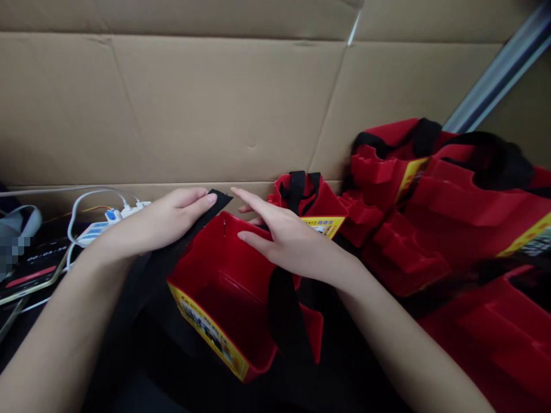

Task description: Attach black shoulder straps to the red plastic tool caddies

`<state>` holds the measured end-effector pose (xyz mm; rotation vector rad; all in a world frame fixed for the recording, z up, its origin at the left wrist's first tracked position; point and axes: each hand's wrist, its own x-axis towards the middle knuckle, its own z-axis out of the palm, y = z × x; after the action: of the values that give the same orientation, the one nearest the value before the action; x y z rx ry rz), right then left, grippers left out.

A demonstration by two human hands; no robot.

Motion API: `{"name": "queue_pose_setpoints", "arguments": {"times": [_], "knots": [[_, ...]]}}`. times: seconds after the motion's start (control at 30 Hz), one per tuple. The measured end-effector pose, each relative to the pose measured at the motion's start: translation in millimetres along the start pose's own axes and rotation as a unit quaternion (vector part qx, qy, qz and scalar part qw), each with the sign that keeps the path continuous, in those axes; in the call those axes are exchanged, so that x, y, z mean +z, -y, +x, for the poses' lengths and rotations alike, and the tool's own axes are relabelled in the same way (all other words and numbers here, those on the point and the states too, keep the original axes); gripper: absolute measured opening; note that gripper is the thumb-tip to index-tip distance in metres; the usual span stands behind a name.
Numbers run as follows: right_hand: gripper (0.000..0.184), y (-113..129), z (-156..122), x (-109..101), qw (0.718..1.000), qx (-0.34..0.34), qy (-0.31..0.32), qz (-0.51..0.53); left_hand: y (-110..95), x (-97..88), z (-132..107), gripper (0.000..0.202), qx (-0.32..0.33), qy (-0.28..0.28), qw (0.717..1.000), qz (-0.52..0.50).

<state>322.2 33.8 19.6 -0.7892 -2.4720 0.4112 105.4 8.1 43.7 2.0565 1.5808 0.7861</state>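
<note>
An open red bag (228, 287) with a yellow label and black straps lies in front of me, its mouth facing up. My left hand (166, 221) rests flat on a black strap (202, 221) at the bag's left rim, fingers stretched out. My right hand (286, 238) lies over the bag's far right rim, fingers extended and slightly apart. Another black strap (286, 315) hangs down the bag's right side under my right forearm.
Several more red bags (430, 201) with black handles are piled at the right, one small one (307, 198) just behind my right hand. A cardboard wall (215, 103) stands behind. At the left lie a white power strip with cables (107, 221) and a phone (30, 269).
</note>
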Motion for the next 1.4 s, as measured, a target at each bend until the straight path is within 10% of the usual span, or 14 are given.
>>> {"name": "queue_pose_setpoints", "arguments": {"times": [0.27,0.53,0.83,1.4], "knots": [[0.033,-3,10,6,0.983,-0.142,-0.11,0.022,-18,17.1,-2,0.04,0.042,0.112,0.991,-0.056],[0.011,-4,13,8,0.994,-0.034,-0.101,0.021,-23,5.8,-20,0.027,0.082,-0.007,0.985,0.152],[0.043,1,8,2,0.966,0.169,0.049,0.19,-17,0.8,-25,0.024,0.018,-0.125,0.929,0.347],[0.015,-34,28,24,0.946,0.119,0.049,0.299,-12,30.3,0,0.026,0.039,-0.009,0.95,0.31]]}}
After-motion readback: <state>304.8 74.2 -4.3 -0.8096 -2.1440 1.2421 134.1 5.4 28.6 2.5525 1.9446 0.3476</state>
